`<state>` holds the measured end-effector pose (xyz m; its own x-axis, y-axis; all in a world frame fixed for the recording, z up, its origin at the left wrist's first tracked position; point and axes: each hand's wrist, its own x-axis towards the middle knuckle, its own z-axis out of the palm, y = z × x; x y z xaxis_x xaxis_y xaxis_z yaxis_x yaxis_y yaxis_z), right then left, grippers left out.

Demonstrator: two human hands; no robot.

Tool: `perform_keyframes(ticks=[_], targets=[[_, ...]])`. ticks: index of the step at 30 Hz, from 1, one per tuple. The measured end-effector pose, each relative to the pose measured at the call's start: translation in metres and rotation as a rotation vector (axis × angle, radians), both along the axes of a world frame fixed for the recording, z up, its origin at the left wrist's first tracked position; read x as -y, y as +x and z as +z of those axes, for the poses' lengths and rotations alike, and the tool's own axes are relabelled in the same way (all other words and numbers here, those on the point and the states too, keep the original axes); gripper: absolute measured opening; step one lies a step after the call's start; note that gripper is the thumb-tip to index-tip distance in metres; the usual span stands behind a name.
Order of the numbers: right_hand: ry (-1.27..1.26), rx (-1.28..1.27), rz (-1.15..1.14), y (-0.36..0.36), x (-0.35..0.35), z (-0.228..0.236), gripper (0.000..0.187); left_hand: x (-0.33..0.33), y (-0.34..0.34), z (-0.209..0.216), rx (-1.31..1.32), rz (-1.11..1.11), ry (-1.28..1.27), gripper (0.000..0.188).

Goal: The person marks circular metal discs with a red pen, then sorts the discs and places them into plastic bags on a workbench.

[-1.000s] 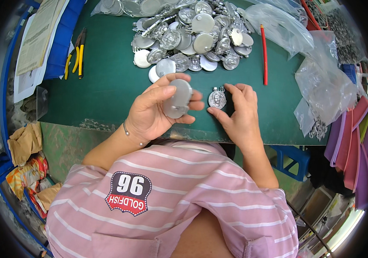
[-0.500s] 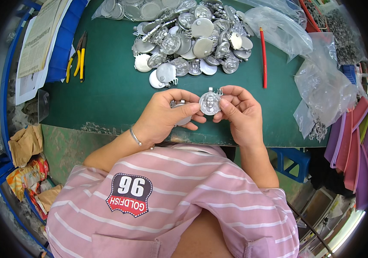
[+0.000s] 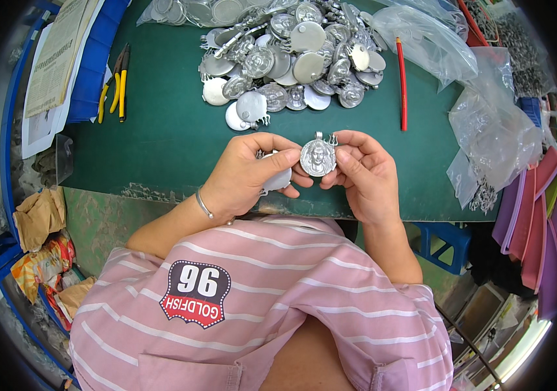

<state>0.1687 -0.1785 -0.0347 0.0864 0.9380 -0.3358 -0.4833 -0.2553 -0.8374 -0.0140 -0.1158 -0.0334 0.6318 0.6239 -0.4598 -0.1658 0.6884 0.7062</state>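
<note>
A round silver metal pendant (image 3: 318,157) with a raised face relief, a top loop and a small trident at its edge is held upright between both hands. My right hand (image 3: 364,166) pinches its right edge with thumb and fingers. The thumb and forefinger of my left hand (image 3: 247,168) grip its left edge. Tucked in the left palm is a second pendant (image 3: 277,177), its plain back showing and partly covered by the fingers. Beyond the hands lies a heap of similar pendants (image 3: 291,58), some face up and others plain side up.
The green tabletop (image 3: 161,124) carries yellow-handled pliers (image 3: 119,88) at left and a red pencil (image 3: 401,85) at right. Clear plastic bags (image 3: 493,111) lie at the right. A blue bin (image 3: 99,65) with papers stands at the far left; a blue stool (image 3: 444,244) is below the table.
The pendant between my hands has turned slightly, so its face relief shows more squarely. Both hands keep nearly the same place and grip.
</note>
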Motion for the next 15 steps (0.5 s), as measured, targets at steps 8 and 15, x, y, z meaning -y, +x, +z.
perform_keyframes(ticks=[8,15], targets=[[0.594,0.798,0.162,-0.012,-0.003,0.021,0.012,-0.004,0.002,-0.002,0.148,0.035,-0.243,0.037],[0.622,1.078,-0.384,0.081,-0.038,0.086,0.007,-0.010,-0.003,0.006,0.238,0.030,-0.269,0.024]])
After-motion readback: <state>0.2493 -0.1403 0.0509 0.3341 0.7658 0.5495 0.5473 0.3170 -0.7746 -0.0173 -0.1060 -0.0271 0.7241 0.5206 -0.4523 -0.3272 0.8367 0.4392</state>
